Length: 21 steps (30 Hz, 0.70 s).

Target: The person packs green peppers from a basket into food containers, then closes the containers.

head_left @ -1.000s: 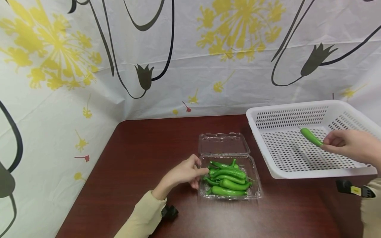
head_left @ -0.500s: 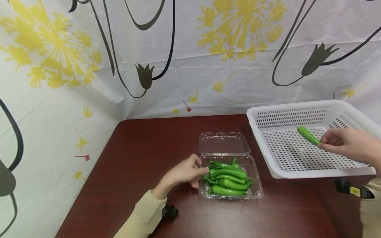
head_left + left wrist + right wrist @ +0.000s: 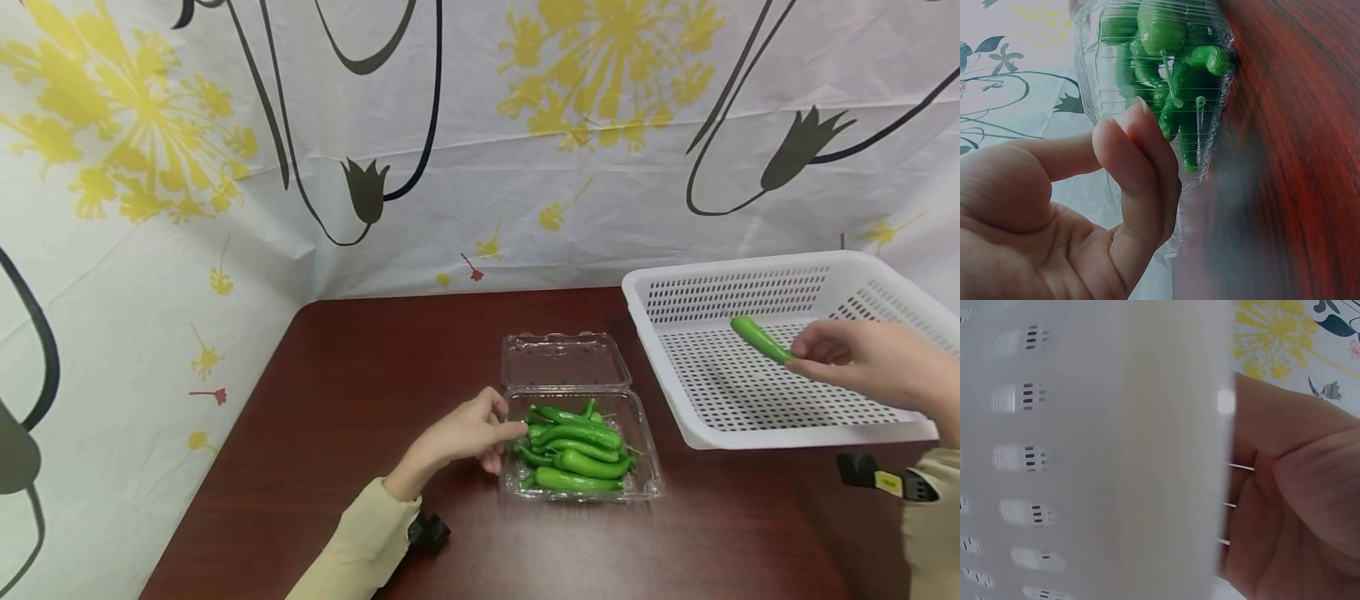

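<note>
My right hand (image 3: 873,358) pinches a green chili pepper (image 3: 759,338) by one end, above the white basket (image 3: 678,396). In the right wrist view the basket's blurred side covers the fingertips and hides the pepper. On the left, my left hand (image 3: 468,433) holds the near-left rim of a clear plastic clamshell container (image 3: 645,475). Its thumb reaches over the rim, and its curled fingers (image 3: 1138,162) lie along the outside of the wall. Several green chili peppers (image 3: 577,458) are piled inside the container, whose lid (image 3: 566,364) is folded back flat behind it.
Everything stands on a dark red wooden table (image 3: 360,383). A white cloth (image 3: 465,208) with yellow and grey flower prints hangs behind and to the left. The basket has perforated walls and a raised rim at the table's right side.
My right hand has moved slightly left over the basket, carrying the chili pepper with it. The left hand and the clamshell container have stayed where they were.
</note>
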### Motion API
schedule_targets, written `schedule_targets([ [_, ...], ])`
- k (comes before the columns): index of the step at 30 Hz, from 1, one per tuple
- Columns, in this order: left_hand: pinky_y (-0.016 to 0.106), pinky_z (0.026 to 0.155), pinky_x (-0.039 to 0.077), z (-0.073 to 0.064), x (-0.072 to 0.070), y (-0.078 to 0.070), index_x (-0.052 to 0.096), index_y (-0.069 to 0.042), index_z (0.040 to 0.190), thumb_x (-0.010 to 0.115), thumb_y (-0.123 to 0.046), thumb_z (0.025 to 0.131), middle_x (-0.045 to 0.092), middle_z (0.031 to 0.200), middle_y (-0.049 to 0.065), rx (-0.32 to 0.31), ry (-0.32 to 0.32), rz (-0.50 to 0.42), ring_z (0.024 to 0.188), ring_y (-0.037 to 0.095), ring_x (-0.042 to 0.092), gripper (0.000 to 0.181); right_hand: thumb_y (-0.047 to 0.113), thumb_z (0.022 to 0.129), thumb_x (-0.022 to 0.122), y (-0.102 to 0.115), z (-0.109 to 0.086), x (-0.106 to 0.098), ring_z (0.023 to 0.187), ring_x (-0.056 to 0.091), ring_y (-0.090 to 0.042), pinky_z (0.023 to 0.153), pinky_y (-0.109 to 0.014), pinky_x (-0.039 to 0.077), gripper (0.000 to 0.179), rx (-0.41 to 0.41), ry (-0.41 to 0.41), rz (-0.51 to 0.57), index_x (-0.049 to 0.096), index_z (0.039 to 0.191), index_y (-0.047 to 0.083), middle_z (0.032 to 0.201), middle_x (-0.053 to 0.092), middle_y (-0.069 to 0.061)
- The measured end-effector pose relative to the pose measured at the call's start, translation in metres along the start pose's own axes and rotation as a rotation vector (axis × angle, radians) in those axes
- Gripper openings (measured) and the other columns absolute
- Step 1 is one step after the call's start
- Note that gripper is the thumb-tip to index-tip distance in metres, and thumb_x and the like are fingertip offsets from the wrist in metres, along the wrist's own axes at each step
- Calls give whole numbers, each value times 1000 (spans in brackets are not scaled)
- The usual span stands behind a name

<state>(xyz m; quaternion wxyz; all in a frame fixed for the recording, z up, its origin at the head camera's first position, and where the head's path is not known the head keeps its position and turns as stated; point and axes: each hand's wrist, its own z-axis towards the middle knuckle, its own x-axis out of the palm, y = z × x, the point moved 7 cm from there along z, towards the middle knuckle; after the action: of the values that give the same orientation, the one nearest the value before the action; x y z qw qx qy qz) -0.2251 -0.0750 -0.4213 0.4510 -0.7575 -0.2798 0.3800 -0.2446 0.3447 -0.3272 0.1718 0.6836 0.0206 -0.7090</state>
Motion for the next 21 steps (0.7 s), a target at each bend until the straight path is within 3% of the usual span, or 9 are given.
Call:
schedule_targets([
  [10,38,54,58,0,0,0,45,5,120,71,-21,97,60,71,11,-3,-3,1,46,13,59,43,18,86,81,13,0,-4,68,54,7,62,-29,51,15,-73,-69,33,69,91,11,79,66,11],
  [15,38,54,58,0,0,-1,44,7,121,70,-20,97,60,71,11,0,3,0,46,13,59,45,19,86,81,17,2,-3,68,56,5,64,-33,52,16,-67,-48,14,68,91,11,79,66,11],
  [21,37,54,58,1,0,1,45,6,120,71,-20,96,60,71,11,-4,-2,0,46,14,60,45,17,83,83,28,2,-5,70,56,7,66,-32,53,17,-109,-88,17,68,90,16,77,64,17],
])
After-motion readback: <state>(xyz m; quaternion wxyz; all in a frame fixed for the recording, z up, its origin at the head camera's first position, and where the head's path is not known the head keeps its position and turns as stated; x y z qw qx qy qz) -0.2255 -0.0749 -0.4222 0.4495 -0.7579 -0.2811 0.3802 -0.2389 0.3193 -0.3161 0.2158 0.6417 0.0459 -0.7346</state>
